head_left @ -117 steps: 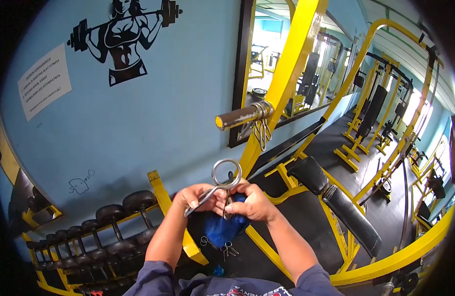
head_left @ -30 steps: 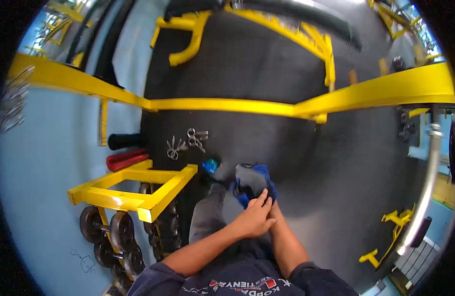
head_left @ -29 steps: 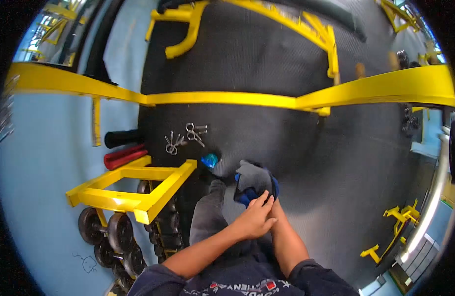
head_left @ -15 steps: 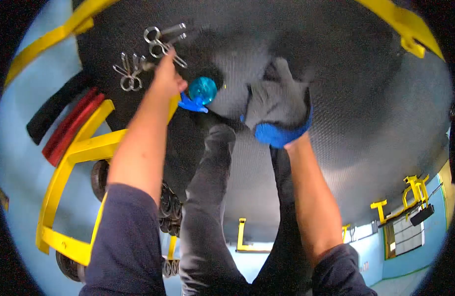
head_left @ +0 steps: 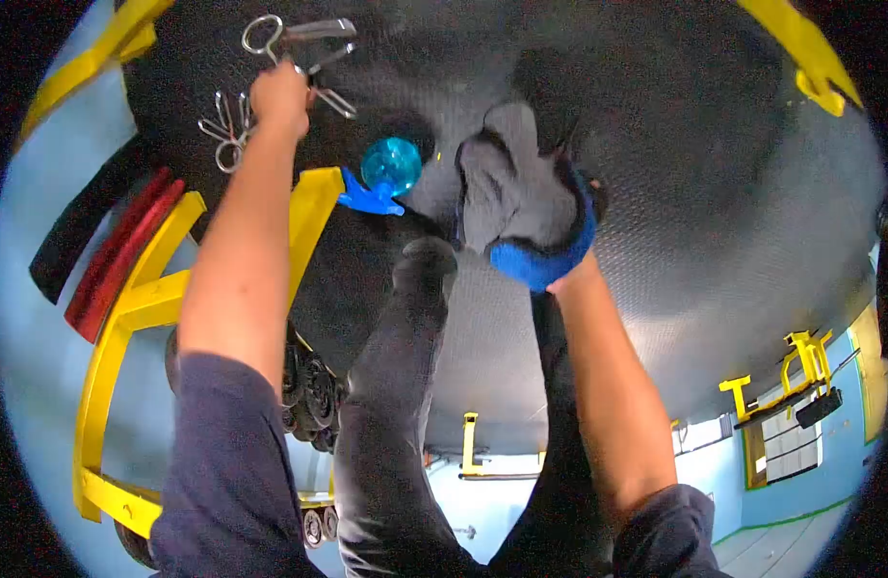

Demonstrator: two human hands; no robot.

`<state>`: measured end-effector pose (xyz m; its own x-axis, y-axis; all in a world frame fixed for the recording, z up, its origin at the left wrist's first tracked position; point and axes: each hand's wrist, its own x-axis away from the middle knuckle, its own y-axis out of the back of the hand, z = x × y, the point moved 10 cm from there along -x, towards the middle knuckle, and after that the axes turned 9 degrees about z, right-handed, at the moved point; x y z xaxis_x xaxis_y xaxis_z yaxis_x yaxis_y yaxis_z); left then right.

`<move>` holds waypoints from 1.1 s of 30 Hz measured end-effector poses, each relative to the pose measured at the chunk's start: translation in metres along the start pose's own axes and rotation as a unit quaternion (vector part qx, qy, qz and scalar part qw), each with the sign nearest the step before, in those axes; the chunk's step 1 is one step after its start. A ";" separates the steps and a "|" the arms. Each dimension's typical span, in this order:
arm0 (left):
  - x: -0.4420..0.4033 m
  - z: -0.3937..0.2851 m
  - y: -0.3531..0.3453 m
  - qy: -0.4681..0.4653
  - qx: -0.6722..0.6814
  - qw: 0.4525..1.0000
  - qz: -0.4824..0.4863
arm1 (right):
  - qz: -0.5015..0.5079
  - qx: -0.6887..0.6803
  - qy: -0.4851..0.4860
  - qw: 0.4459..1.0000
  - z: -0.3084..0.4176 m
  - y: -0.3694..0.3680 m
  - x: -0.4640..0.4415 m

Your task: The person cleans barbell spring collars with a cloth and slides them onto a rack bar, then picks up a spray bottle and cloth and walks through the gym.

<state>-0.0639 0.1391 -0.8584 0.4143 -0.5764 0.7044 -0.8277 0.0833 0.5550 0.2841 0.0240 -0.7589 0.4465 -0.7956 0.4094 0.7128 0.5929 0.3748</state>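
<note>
My left hand (head_left: 280, 101) is curled over a metal spring collar (head_left: 264, 36) at the upper left; the fingertips are hidden. Bare metal handles stick out past the hand. Several more wire handles and a ring of another spring collar (head_left: 229, 154) show just left of my wrist. My right hand (head_left: 598, 197) holds a bunched grey cloth (head_left: 521, 183) with a blue part and black edging, which covers most of the hand. Between the hands is a blue spray bottle (head_left: 391, 166) with a blue trigger head, close to the end of a yellow frame bar.
A yellow metal frame (head_left: 314, 217) stands by my left arm, with black weight plates (head_left: 317, 393) below it. Black and red pads (head_left: 117, 250) lie along the left. Dark textured floor matting (head_left: 694, 193) spreads ahead. More yellow equipment (head_left: 808, 356) stands far right.
My left hand has moved up and left onto the spring collar. The cloth in my right hand has shifted slightly left and changed its folds. The whole view has shifted a little.
</note>
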 end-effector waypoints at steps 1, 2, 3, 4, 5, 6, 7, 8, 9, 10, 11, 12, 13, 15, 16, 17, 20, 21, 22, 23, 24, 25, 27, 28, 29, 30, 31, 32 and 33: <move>0.016 -0.020 0.001 -0.080 -0.153 0.984 0.038 | -0.011 -0.062 -0.023 0.998 -0.002 0.012 -0.001; 0.047 -0.040 0.009 -0.130 -0.156 0.979 0.020 | -0.022 -0.125 -0.043 0.991 0.004 0.018 0.004; 0.085 -0.060 0.015 -0.181 -0.161 0.970 0.002 | -0.033 -0.187 -0.061 0.980 0.020 0.021 0.028; 0.113 -0.064 0.026 -0.185 0.067 0.980 0.012 | -0.043 -0.248 -0.077 0.965 0.033 0.025 0.048; 0.146 -0.069 0.030 -0.059 0.222 0.973 0.001 | -0.054 -0.309 -0.090 0.945 0.045 0.025 0.058; 0.181 -0.089 0.033 -0.056 0.223 0.972 0.043 | -0.064 -0.367 -0.100 0.923 0.058 0.027 0.089; 0.214 -0.113 0.040 -0.113 0.192 0.974 0.049 | -0.073 -0.424 -0.107 0.897 0.054 0.043 0.092; 0.249 -0.133 0.047 -0.158 0.191 0.968 0.027 | -0.117 -0.453 -0.107 0.877 0.081 0.069 0.105; 0.292 -0.162 0.046 -0.137 0.186 0.966 0.116 | -0.161 -0.483 -0.105 0.854 0.112 0.093 0.121; 0.331 -0.184 0.052 -0.139 0.168 0.966 0.140 | -0.177 -0.506 -0.094 0.839 0.139 0.109 0.130; 0.365 -0.202 0.058 -0.138 0.226 0.955 0.137 | -0.190 -0.529 -0.080 0.823 0.165 0.125 0.140; 0.402 -0.226 0.067 -0.147 0.261 0.943 0.146 | -0.181 -0.557 -0.070 0.807 0.196 0.140 0.150; 0.437 -0.253 0.080 -0.198 0.245 0.939 0.141 | -0.169 -0.585 -0.059 0.791 0.224 0.156 0.160; 0.493 -0.286 0.092 -0.223 0.301 0.904 0.205 | -0.148 -0.469 -0.010 0.870 0.279 0.203 0.173; 0.519 -0.308 0.105 -0.265 0.329 0.877 0.229 | -0.064 -0.696 0.046 0.714 0.326 0.215 0.178; 0.545 -0.330 0.119 -0.307 0.353 0.846 0.255 | 0.040 -0.861 0.095 0.498 0.375 0.225 0.187; 0.608 -0.377 0.165 -0.387 0.366 0.787 0.311 | -0.025 -0.481 0.111 0.869 0.407 0.272 0.227; 0.625 -0.387 0.177 -0.406 0.369 0.773 0.318 | -0.052 -0.083 0.179 0.979 0.444 0.289 0.242; 0.639 -0.397 0.186 -0.422 0.357 0.762 0.337 | -0.007 -0.036 0.238 0.971 0.499 0.310 0.251; 0.653 -0.406 0.195 -0.442 0.353 0.753 0.337 | -0.020 -0.023 0.252 0.967 0.504 0.309 0.253; 0.673 -0.417 0.205 -0.486 0.336 0.732 0.339 | 0.029 -0.333 0.201 0.921 0.478 0.298 0.239; 0.688 -0.427 0.214 -0.528 0.320 0.709 0.340 | 0.087 -0.606 0.131 0.779 0.462 0.276 0.228; 0.712 -0.442 0.248 -0.696 0.171 0.676 0.170 | 0.021 -0.345 0.235 0.909 0.500 0.302 0.232; 0.716 -0.449 0.261 -0.675 0.234 0.675 0.184 | 0.000 -0.408 0.230 0.884 0.510 0.314 0.234; 0.723 -0.456 0.272 -0.648 0.296 0.672 0.201 | -0.019 -0.471 0.222 0.853 0.517 0.319 0.237; 0.745 -0.464 0.291 -0.667 0.298 0.663 0.167 | -0.036 -0.533 0.212 0.818 0.526 0.322 0.242; 0.763 -0.475 0.307 -0.692 0.255 0.656 0.160 | -0.039 -0.526 0.226 0.819 0.547 0.323 0.251; 0.763 -0.482 0.312 -0.673 0.320 0.634 0.208 | -0.028 -0.565 0.277 0.777 0.575 0.326 0.265; 0.761 -0.486 0.314 -0.647 0.384 0.608 0.254 | -0.013 -0.600 0.324 0.731 0.594 0.328 0.273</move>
<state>0.1757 0.1216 0.0674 -0.2027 -0.8336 -0.5138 -0.8632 0.3999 -0.3083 0.3183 0.0749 -0.0306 0.3096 -0.9274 -0.2099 0.5136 0.3489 -0.7839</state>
